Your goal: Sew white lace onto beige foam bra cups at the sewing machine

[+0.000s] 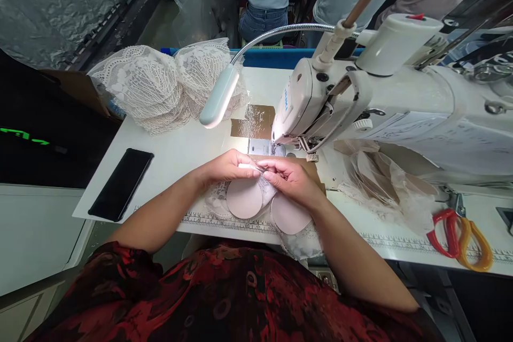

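While the sewing machine (401, 97) stood just beyond the fingers, the lace piece (267, 192) lay on its near side, partly on the table (172, 144) and partly drooping over the front edge. The left hand (234, 166) had its thumb and fingers pinched together on the piece's upper edge; the right hand (292, 177), nearer the machine's needle end, was clamped on the same edge, the two sets of fingertips almost meeting. A dark sliver (261, 169) showed between them, too small to identify.

The piece looked very light and limp, so it would probably sag wherever it was unsupported. Its two pale cups (244, 200) seemed smooth and padded, likely springy under a squeeze and a little slippery, whereas the lace margin looked delicate and liable to snag or stretch. The better hold appeared to be a flat pinch on the firmer edge where cup met lace, one hand to each side of the middle, rather than a tug on the loose lace.

Left of the sewing machine rose a lace pile (140, 85); under its arm sat a cloth stack (372, 176), and on its near right side lay scissors (460, 238).
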`<state>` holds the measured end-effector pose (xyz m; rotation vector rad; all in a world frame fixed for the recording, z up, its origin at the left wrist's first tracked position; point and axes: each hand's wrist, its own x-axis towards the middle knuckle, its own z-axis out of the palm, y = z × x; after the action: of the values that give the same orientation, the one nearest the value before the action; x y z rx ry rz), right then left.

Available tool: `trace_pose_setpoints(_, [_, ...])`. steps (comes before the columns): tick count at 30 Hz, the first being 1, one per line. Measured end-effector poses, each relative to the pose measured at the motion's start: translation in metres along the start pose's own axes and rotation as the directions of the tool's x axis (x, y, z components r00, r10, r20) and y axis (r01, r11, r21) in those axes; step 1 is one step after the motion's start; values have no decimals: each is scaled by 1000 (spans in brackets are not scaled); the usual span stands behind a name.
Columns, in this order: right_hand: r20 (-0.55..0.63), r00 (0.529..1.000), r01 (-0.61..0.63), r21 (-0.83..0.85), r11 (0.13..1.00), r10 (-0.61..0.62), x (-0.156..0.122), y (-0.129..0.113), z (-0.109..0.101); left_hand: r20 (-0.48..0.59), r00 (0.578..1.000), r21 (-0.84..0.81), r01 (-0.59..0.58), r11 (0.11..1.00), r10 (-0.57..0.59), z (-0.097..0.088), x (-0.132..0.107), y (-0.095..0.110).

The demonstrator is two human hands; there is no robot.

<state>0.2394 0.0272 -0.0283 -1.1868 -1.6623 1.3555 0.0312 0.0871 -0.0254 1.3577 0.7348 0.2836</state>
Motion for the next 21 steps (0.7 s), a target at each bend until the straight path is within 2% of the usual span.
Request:
trace_pose_setpoints(2, [7,1000,-27,18,999,26,0,-1,2,31,999,-9,-16,1000,16,-1,2,-3])
trace_pose_setpoints(7, [-21,1000,-21,-62,998,19,1,-4,6,71,997,-29,-37,999,39,-1,5,-6])
trace_pose_setpoints(14, [-80,997,-21,-121,992,12,1,-2,7,38,999,4,31,1000,-31,3,1,1])
trace_pose_setpoints(16, [-103,993,-57,-74,996,50,1,0,8,36,999,4,20,1000,-20,4,0,3])
trace_pose_setpoints(18, [-109,989,-93,40,995,97,1,2,9,36,999,6,-10,1000,10,6,1,4])
trace_pose_setpoints(21, [-43,990,-129,150,980,137,2,3,12,43,998,6,-37,999,36,5,2,4])
